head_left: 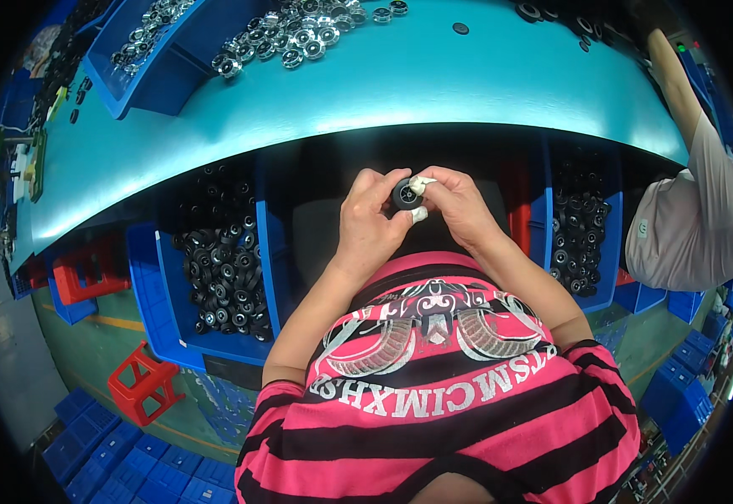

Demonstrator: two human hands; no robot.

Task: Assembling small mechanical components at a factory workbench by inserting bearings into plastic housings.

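Just in front of my body, both hands are closed around one small black toy wheel [404, 197] with a light spoked hub. My left hand [366, 220] grips its tire between the thumb and fingers. From the other side, my right hand [460, 207] pinches the wheel's edge near the hub. White coverings show at fingertips on the wheel. Part of the wheel is hidden behind the fingers.
Blue bins of black wheels stand left [223, 277] and right [580, 244] of me. The teal table [341, 92] ahead carries shiny chrome hubs [299, 38] and a tilted blue bin [152, 84]. A co-worker [685, 227] is at right; a red stool [141, 385] stands at left.
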